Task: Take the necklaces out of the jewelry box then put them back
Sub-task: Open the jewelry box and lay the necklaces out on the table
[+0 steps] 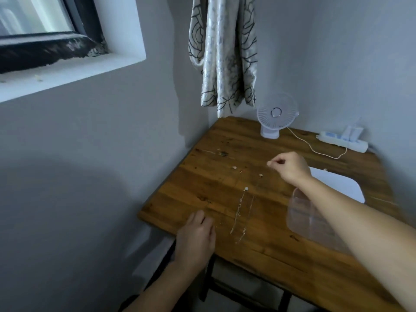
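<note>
Centre right, right hand (290, 166) pinches a necklace (261, 176) end; left hand (197, 230) curls on table (225, 136), hold unclear. Lay it straight, clear of other necklaces (238, 210).

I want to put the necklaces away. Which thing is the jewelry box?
Find the wooden table in the room's corner. On its right side, partly hidden behind the right forearm, sits the jewelry box. It is see-through plastic, unlike the flat white square just beyond it.
</note>
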